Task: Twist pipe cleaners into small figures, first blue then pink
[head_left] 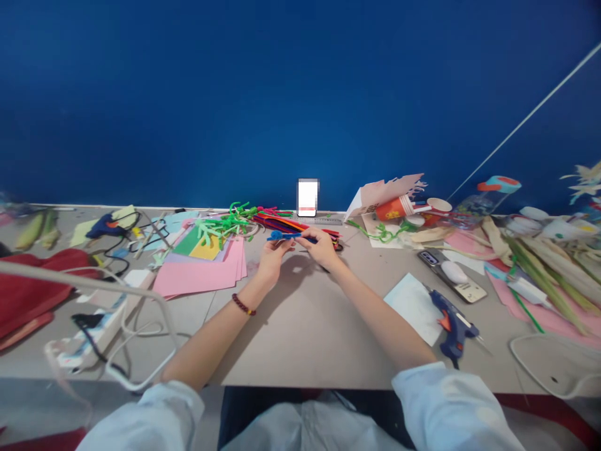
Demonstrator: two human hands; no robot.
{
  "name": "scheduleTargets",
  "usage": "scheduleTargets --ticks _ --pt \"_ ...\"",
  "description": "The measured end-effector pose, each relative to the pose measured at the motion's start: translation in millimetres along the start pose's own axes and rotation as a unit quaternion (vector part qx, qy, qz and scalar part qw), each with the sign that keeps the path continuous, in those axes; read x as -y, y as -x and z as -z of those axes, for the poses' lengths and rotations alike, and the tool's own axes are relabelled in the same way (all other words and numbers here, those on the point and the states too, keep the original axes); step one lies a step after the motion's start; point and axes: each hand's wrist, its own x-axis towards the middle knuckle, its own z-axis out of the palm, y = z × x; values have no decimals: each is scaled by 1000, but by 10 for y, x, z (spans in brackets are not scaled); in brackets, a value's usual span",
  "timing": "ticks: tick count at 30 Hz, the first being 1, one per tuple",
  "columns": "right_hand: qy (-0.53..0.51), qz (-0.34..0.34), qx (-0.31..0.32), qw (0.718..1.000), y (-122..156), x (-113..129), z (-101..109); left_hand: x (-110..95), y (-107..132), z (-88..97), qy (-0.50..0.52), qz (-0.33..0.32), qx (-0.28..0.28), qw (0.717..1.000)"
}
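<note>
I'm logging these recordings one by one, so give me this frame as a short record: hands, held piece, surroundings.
Left hand: left hand pinches blue fuzzy piece; beaded bracelet on wrist
Right hand: right hand grips the same piece
Behind hands: bundle of coloured stems; lit phone upright near blue wall
Left side: green fuzzy stems, pink sheets, white power strip
Right side: glue gun at the edge of a pale sheet
Unclear: the piece's exact shape, too small

The single head-worn view looks forward and down — across the desk (305,351) to the blue wall (300,94).
</note>
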Motion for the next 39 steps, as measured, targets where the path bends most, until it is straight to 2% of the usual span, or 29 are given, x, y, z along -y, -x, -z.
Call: scheduleTargets --ticks 3,6,11,14,21,26,30,34,39 --pt "-2 -12 -31 999 38 -19 -55 42 20 -5 -11 -3 -4 1000" --pt "-19 -32 -54 998 64 2 -103 56 33 -13 -4 4 -34 999" --pt "-36 -65 -5 997 38 57 -94 22 -3 11 -12 -3 -76 997" --pt "-49 -89 3 995 23 60 -79 7 -22 30 -16 -5 -68 998" --pt "-124 -197 -41 972 49 -4 -138 28 -10 41 -22 3 -63 998" --pt "-166 -218 10 962 27 21 -104 25 -65 75 -8 9 -55 998" --pt "-189 -227 43 955 4 36 -52 6 -117 105 -5 44 -59 997" --pt "-203 -260 79 941 7 -8 -41 9 -127 130 -57 59 -20 996" --pt "-230 -258 67 936 7 -35 -59 -2 -75 107 -112 -20 66 991"
